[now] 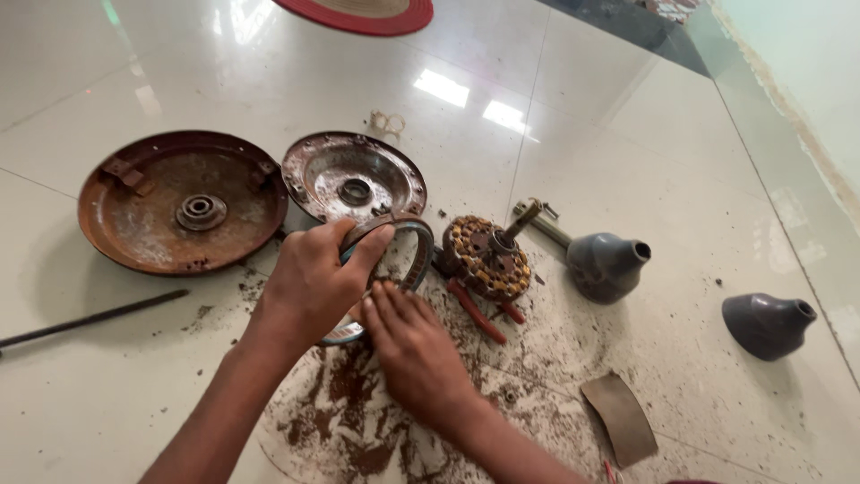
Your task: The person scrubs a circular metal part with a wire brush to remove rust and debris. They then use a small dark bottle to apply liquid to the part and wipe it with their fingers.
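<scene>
A rusty metal ring (tilted on edge above the glossy tiled floor) is gripped by the left hand, fingers wrapped over its rim, while its inner face is touched by the right hand, beside a copper-wound stator and two rusted dished covers.

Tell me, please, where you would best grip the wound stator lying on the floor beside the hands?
Probably by the shaft of the wound stator, from above right: it juts up, tilted and clear, while the coil ring lies flat with red-handled pliers against its lower left edge.
</scene>
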